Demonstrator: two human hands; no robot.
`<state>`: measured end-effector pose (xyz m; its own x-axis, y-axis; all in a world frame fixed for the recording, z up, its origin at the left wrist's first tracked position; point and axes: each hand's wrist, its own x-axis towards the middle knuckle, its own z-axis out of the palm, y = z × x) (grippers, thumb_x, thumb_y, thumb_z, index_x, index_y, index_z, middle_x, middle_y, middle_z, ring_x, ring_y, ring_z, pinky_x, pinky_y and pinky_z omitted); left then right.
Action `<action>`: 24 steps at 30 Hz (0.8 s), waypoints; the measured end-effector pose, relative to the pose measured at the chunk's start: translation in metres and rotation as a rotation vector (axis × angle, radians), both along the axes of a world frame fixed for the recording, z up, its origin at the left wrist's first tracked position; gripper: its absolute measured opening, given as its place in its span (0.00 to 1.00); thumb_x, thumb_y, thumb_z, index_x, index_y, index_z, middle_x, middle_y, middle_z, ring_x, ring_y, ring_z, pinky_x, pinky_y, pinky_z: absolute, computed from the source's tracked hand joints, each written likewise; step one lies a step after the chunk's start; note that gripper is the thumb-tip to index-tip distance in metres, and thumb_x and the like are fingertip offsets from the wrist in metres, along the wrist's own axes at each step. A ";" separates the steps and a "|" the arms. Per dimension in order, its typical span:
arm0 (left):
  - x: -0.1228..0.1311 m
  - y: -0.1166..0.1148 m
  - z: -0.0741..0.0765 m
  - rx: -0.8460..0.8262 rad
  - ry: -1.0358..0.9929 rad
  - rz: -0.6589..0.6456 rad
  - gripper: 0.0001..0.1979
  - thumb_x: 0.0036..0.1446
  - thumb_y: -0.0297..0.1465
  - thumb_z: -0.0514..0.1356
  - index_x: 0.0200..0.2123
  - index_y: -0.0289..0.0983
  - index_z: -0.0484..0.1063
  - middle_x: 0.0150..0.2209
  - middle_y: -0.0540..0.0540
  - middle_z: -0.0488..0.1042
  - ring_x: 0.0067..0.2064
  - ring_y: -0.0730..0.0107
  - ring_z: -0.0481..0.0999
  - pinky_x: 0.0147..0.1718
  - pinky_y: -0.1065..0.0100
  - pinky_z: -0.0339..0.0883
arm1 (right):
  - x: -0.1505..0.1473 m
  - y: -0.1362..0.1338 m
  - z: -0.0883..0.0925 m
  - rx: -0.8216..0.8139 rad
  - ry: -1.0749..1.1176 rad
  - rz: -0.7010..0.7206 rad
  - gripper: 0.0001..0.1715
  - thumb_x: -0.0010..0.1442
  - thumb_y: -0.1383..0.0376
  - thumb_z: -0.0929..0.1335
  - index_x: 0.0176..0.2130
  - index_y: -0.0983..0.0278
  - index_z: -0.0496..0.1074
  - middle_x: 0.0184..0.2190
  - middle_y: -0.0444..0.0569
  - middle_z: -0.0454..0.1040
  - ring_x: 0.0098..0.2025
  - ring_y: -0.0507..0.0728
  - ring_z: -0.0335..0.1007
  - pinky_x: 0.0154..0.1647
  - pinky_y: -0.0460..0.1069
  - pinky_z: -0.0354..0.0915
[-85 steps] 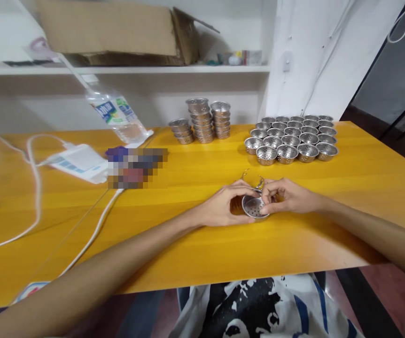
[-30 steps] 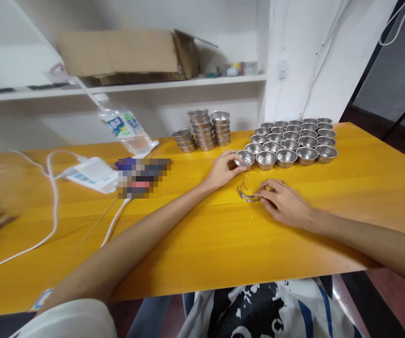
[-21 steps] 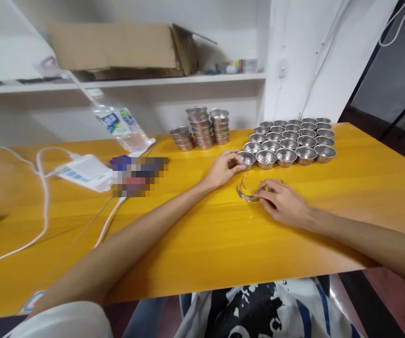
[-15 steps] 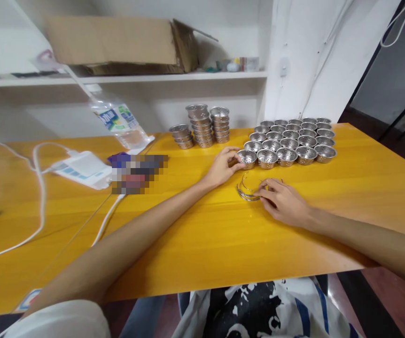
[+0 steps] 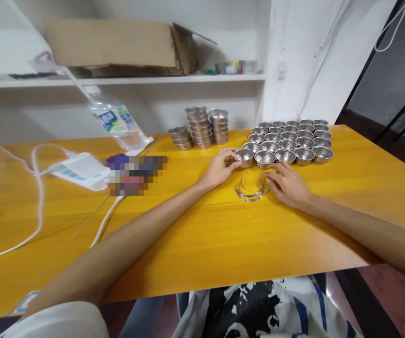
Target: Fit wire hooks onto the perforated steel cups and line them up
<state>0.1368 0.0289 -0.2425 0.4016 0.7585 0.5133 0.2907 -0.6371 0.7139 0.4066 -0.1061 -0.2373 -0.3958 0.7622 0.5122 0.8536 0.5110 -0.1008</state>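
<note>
Rows of small perforated metal cups (image 5: 285,155) stand on the yellow table, right of centre. My left hand (image 5: 221,168) pinches the rim of the front-left cup (image 5: 244,158), which rests on the table. In front of the rows lies a small pile of curved thin metal wires (image 5: 250,195). Just right of the wires is my right hand (image 5: 289,185), its fingers apart and nothing visible in them, fingertips close to the front row of cups.
Stacked metal cups (image 5: 202,129) stand at the back centre. Further left are a tilted plastic bottle (image 5: 118,119), a white power strip (image 5: 82,170) with cables and a blurred-out item. A cardboard box (image 5: 114,44) sits on the shelf (image 5: 153,80).
My right hand has moved off the wires, slightly right and up toward the cups, and its fingers have opened. My left hand stays at the front-left cup. The view has shifted slightly.
</note>
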 end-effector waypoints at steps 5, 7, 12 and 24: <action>0.003 -0.004 0.003 0.027 0.061 -0.035 0.07 0.64 0.33 0.70 0.43 0.38 0.79 0.64 0.35 0.77 0.66 0.49 0.77 0.67 0.45 0.72 | 0.001 0.001 -0.003 0.007 -0.001 0.017 0.19 0.79 0.62 0.62 0.55 0.63 0.81 0.59 0.61 0.77 0.59 0.69 0.71 0.61 0.64 0.71; 0.003 -0.005 0.004 0.042 0.089 -0.031 0.08 0.64 0.32 0.70 0.45 0.39 0.79 0.64 0.35 0.77 0.67 0.49 0.77 0.67 0.44 0.72 | 0.000 0.000 -0.002 -0.002 0.000 0.042 0.19 0.79 0.62 0.62 0.54 0.63 0.81 0.56 0.60 0.77 0.57 0.68 0.72 0.59 0.63 0.72; 0.002 -0.005 0.001 0.064 0.136 -0.047 0.12 0.62 0.31 0.69 0.49 0.39 0.77 0.65 0.34 0.75 0.67 0.46 0.75 0.67 0.44 0.71 | -0.001 -0.001 0.001 -0.043 0.004 0.081 0.19 0.80 0.62 0.62 0.50 0.63 0.82 0.51 0.59 0.79 0.53 0.66 0.73 0.56 0.62 0.71; -0.035 0.026 0.077 0.389 0.117 0.557 0.28 0.62 0.30 0.71 0.64 0.38 0.69 0.69 0.36 0.59 0.74 0.44 0.56 0.77 0.41 0.50 | 0.002 0.002 -0.002 -0.075 0.036 0.336 0.18 0.79 0.59 0.65 0.48 0.63 0.84 0.43 0.57 0.79 0.45 0.62 0.75 0.48 0.58 0.73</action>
